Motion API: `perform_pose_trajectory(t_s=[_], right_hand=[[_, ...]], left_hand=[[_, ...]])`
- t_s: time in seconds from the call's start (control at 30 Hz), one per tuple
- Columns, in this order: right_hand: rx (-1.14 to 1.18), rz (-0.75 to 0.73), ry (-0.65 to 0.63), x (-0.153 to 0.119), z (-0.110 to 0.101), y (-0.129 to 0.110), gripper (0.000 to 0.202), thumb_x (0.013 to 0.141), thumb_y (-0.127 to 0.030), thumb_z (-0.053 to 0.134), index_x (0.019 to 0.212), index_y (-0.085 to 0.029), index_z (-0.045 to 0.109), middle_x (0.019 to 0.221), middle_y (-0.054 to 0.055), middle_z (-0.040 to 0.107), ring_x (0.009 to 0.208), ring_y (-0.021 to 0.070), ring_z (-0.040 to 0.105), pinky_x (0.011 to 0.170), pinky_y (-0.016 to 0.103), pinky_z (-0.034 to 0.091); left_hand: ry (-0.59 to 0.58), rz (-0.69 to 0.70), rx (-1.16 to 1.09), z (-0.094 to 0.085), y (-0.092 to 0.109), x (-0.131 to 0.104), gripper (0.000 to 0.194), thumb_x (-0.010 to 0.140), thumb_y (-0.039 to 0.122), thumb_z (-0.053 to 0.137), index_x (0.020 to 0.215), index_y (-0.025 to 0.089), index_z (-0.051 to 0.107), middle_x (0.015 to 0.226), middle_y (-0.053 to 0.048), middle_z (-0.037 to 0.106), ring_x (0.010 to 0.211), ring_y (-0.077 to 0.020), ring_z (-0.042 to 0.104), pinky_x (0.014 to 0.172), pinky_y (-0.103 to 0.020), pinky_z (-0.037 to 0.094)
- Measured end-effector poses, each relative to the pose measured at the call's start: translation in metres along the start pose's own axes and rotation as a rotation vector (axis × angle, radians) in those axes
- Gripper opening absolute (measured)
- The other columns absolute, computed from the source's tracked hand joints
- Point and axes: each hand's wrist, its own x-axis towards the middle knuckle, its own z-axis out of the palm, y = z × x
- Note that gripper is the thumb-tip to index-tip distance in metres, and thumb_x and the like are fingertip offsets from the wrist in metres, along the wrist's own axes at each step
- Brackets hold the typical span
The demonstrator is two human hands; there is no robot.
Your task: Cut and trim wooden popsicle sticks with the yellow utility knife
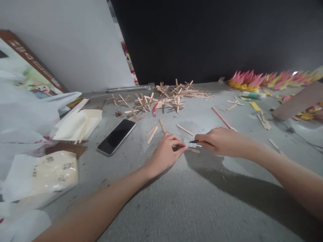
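Between its thumb and fingers my left hand [167, 151] pinches the end of a flat wooden stick [193, 150], which points to the right. Closed around a small cutter [194, 141] is my right hand [214, 143]; the dark tip points left, just above the stick. Its blade edge is too small to make out. Beyond my hands lie loose sticks, one [185, 130] in the middle, one [162, 125] above my left hand and a pair [152, 134] to its left.
Crossed wooden sticks [174, 97] form a pile at the back. A phone [116, 137], an open food box [93, 121] and plastic bags [22, 114] are on the left. Pink and yellow paper petals [247, 80], a pink striped pencil [221, 117] and a glue tube [253, 95] are right.
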Motion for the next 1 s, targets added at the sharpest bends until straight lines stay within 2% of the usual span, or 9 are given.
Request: perform_pose_trajectory(t_s=[0.2,0.57,0.8,0.9,1.0], right_hand=[[-0.048,-0.024,-0.076,0.004,0.01,-0.014,0.039,0.111,-0.043,0.033,0.112,-0.023,0.066,0.067,0.004,0.067,0.057,0.0186,0.062,0.056,0.028,0.019],[-0.061,-0.036,-0.084,0.004,0.012,-0.015,0.04,0.112,-0.044,0.032,0.115,-0.024,0.066,0.07,0.005,0.07,0.06,0.0196,0.065,0.056,0.029,0.019],[-0.118,-0.018,-0.056,0.004,0.015,-0.02,0.028,0.108,-0.033,0.042,0.119,-0.024,0.066,0.072,0.006,0.071,0.062,0.0204,0.067,0.056,0.028,0.022],[-0.141,-0.043,-0.101,0.009,0.01,-0.021,0.02,0.104,-0.026,0.05,0.113,-0.02,0.067,0.073,0.008,0.071,0.064,0.0212,0.068,0.055,0.028,0.021],[-0.174,-0.119,-0.194,0.017,-0.003,-0.024,0.012,0.094,-0.016,0.06,0.102,-0.015,0.069,0.076,0.01,0.072,0.067,0.0219,0.07,0.056,0.028,0.023]], left_hand=[[-0.011,-0.005,-0.02,-0.002,0.001,0.001,0.01,0.094,0.022,0.073,0.087,0.024,0.08,0.088,-0.003,0.074,0.097,-0.0224,0.061,0.099,-0.043,0.047],[-0.011,0.006,-0.027,-0.001,0.002,0.0,0.011,0.094,0.019,0.073,0.088,0.024,0.08,0.088,-0.003,0.073,0.095,-0.0216,0.059,0.091,-0.039,0.049],[-0.019,-0.004,-0.025,-0.002,0.002,0.003,0.009,0.091,0.019,0.075,0.086,0.024,0.08,0.087,-0.003,0.074,0.094,-0.0219,0.061,0.092,-0.04,0.049],[-0.051,-0.007,-0.009,-0.004,0.0,0.006,0.009,0.091,0.019,0.076,0.085,0.024,0.08,0.087,-0.003,0.075,0.092,-0.0222,0.062,0.093,-0.042,0.048],[-0.081,-0.009,-0.004,-0.004,-0.003,0.008,0.007,0.091,0.021,0.076,0.086,0.024,0.08,0.084,-0.003,0.074,0.091,-0.0223,0.062,0.091,-0.04,0.047]])
